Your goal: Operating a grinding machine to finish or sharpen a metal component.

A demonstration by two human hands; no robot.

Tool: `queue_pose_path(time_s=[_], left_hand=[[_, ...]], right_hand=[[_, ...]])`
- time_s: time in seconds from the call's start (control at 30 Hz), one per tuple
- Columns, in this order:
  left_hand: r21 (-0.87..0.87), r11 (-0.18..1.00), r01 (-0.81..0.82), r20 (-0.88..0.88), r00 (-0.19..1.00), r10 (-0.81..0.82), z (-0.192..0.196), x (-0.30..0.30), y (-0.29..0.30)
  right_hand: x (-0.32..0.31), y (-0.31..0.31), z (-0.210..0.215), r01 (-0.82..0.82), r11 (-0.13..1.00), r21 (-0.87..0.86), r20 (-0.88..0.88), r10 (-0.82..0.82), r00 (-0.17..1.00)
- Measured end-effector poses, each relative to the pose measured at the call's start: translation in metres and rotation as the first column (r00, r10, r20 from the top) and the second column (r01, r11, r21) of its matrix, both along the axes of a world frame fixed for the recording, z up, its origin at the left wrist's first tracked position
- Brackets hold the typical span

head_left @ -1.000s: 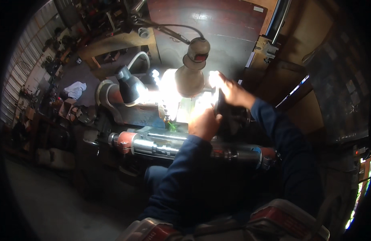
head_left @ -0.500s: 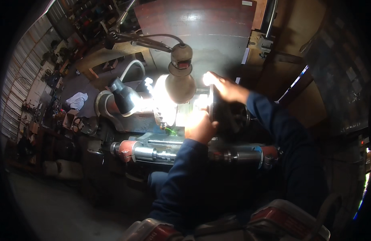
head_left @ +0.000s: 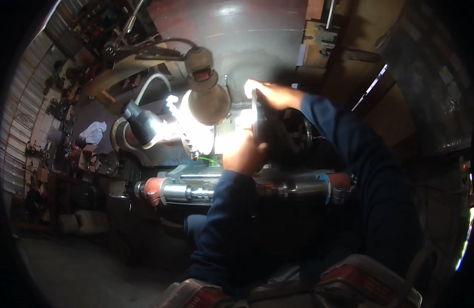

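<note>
A flat, dark plate or disc point(head_left: 255, 115) stands upright, seen nearly edge-on; glare hides much of its left side. My right hand point(head_left: 272, 95) is closed over its upper edge, the fingertips bleached by the light. Lower down, my left hand point(head_left: 241, 153) grips near the plate's bottom edge, thumb to the right; its fingers are partly lost in glare. Left of the plate is a brightly lit round metal part point(head_left: 198, 138) of the machine. A beige lamp point(head_left: 208, 102) hangs close over it and hides part of it.
A second, dark lamp point(head_left: 142, 126) shines from the left. In front runs a shiny metal bar point(head_left: 178, 193) between red clamp-like holders point(head_left: 155, 191). Right of the plate is a dark handwheel point(head_left: 301, 131). A large grey-red panel point(head_left: 242, 46) rises behind.
The view has shifted, so most of the scene sits farther left and a little higher. Both hands still hold the plate, which looks slightly turned.
</note>
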State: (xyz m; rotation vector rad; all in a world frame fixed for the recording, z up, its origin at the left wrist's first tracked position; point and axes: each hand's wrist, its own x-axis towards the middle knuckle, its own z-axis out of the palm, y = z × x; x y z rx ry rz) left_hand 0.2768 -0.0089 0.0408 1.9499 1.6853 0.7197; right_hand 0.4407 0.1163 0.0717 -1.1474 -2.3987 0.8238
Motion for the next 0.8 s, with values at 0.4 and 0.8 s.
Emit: queue_pose_path(time_s=[0.4,0.8], left_hand=[[-0.003,0.999,0.042,-0.138,0.990,-0.042,0.002,-0.002,-0.004],[0.021,0.998,-0.063,0.069,0.996,0.062,0.008,-0.001,-0.012]], right_hand=[[0.007,0.004,-0.020,-0.031,0.979,0.202,-0.016,0.035,0.999],[0.010,-0.027,-0.020,-0.020,0.891,0.454,0.062,-0.010,0.998]])
